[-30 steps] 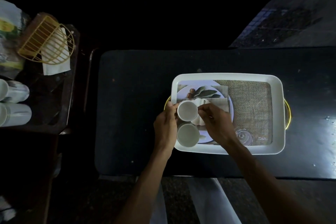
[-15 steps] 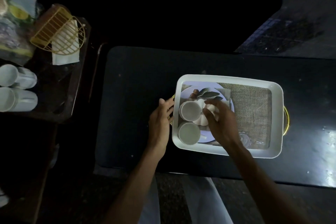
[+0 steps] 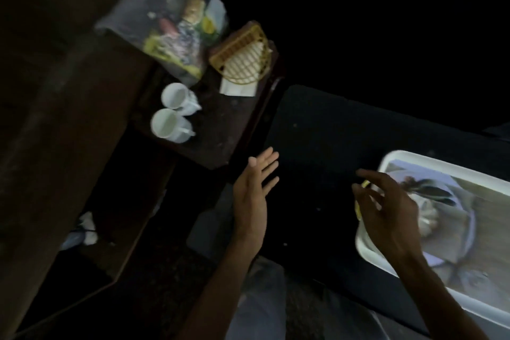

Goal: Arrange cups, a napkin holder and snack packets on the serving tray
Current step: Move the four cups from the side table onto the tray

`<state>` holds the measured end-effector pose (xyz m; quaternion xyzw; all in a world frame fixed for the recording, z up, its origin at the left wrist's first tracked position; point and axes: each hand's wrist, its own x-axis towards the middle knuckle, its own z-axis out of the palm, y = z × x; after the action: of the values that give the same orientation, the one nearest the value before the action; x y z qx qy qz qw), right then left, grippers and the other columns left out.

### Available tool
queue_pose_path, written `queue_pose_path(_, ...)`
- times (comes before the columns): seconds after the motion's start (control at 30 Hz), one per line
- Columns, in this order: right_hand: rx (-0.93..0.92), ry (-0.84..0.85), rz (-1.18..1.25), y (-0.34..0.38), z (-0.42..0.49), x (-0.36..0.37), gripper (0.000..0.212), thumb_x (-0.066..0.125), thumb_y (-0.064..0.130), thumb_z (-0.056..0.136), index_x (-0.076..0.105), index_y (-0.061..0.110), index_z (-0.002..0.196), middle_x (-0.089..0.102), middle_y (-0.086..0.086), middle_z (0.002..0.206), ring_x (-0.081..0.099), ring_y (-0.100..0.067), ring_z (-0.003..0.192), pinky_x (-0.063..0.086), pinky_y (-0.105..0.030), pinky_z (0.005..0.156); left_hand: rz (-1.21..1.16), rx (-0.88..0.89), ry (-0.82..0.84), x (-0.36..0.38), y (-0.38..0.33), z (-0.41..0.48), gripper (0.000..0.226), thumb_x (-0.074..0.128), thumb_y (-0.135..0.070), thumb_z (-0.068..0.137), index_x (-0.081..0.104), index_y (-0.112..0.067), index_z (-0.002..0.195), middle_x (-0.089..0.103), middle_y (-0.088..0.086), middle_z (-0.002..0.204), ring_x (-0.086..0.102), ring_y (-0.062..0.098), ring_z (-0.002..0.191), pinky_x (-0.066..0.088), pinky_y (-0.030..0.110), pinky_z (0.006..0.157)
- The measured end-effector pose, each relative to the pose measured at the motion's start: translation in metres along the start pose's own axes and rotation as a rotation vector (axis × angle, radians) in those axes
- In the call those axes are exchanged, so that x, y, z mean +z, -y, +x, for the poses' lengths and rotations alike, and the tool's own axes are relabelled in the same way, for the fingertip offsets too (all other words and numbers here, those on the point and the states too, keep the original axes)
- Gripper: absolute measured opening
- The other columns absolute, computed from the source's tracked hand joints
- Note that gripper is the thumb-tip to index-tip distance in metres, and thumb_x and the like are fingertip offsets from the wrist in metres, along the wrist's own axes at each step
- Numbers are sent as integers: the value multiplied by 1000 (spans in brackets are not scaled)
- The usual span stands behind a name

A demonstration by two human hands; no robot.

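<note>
The white serving tray (image 3: 397,156) lies at the right edge of the view on a dark table, blurred; my right hand (image 3: 389,210) hovers over its left end, fingers spread, holding nothing. The cups in the tray are hidden behind that hand. My left hand (image 3: 252,196) is open with flat fingers over the table's left edge. Two white cups (image 3: 171,110) lie on their sides on a brown side table. Behind them stand a yellow wire napkin holder (image 3: 242,59) with white napkins and a clear bag of snack packets (image 3: 176,27).
The brown side table (image 3: 220,130) sits left of the dark table (image 3: 331,132), with a narrow gap between them. A brown wooden surface fills the far left. White crumpled items (image 3: 88,226) lie on the floor below.
Both hands have left the cups in the tray and are open. The view has swung left toward the side table, so the tray now sits at the right edge.
</note>
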<state>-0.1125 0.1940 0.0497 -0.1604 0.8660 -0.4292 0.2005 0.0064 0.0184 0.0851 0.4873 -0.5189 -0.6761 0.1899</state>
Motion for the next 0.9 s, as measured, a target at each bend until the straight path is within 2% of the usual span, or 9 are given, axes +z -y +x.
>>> queue_pose_path(0.03, -4, 17, -3, 10, 2, 12, 24, 68, 17, 90, 67, 21, 113, 71, 0, 97, 65, -2, 80, 45, -4, 74, -2, 25, -25, -15, -7, 5, 58, 33, -53, 96, 65, -17, 127, 71, 2, 129, 67, 11, 120, 57, 28, 98)
queue_pose_path(0.1, -1, 78, 29, 31, 6, 36, 24, 68, 16, 90, 66, 22, 114, 72, 1, 102, 65, -1, 82, 43, 1, 74, -5, 78, -74, -44, -19, 17, 55, 32, -52, 98, 66, -19, 125, 72, 2, 127, 68, 10, 118, 57, 29, 97)
queue_pose_path(0.2, -45, 152, 56, 60, 14, 75, 26, 68, 13, 90, 66, 21, 114, 71, -1, 111, 67, -5, 90, 44, 1, 79, -31, 136, -164, -88, -34, 38, 54, 33, -50, 100, 66, -16, 124, 72, 3, 126, 68, 13, 118, 57, 34, 97)
queue_pose_path(0.33, -79, 212, 93, 99, 27, 127, 25, 68, 12, 90, 67, 19, 114, 69, 2, 113, 63, 9, 94, 44, 2, 78, -70, 183, -267, -143, -49, 71, 51, 33, -47, 105, 66, -15, 125, 73, 4, 124, 69, 15, 118, 57, 33, 98)
queue_pose_path(0.47, -132, 263, 109, 132, 39, 175, 22, 66, 10, 91, 67, 16, 113, 70, 1, 110, 68, -2, 95, 53, -11, 82, -109, 176, -365, -181, -56, 104, 59, 30, -52, 104, 61, -12, 133, 72, 4, 126, 68, 13, 118, 52, 37, 105)
queue_pose_path(0.57, -165, 300, 85, 150, 47, 205, 27, 66, 13, 92, 66, 13, 119, 70, 3, 112, 67, -4, 96, 56, -19, 82, -128, 152, -420, -197, -55, 125, 59, 26, -50, 106, 58, -11, 137, 70, 4, 130, 67, 11, 120, 49, 40, 110)
queue_pose_path(0.67, -164, 318, 94, 164, 54, 231, 29, 68, 14, 91, 65, 12, 120, 68, 5, 111, 64, 0, 96, 54, -13, 80, -145, 96, -407, -206, -51, 144, 60, 24, -51, 107, 57, -12, 140, 67, 3, 134, 64, 10, 124, 46, 39, 113)
queue_pose_path(0.77, -165, 369, 89, 172, 60, 252, 30, 67, 12, 91, 63, 8, 121, 70, -1, 111, 67, -7, 98, 58, -22, 81, -156, 22, -345, -207, -47, 156, 61, 24, -54, 106, 58, -16, 140, 65, 0, 138, 60, 9, 128, 45, 36, 113)
queue_pose_path(0.9, -145, 393, 52, 176, 62, 273, 28, 68, 11, 90, 64, 12, 117, 71, -1, 108, 66, -7, 98, 55, -19, 83, -146, -29, -263, -207, -43, 162, 62, 24, -54, 106, 58, -15, 140, 62, -1, 142, 58, 9, 130, 46, 28, 106)
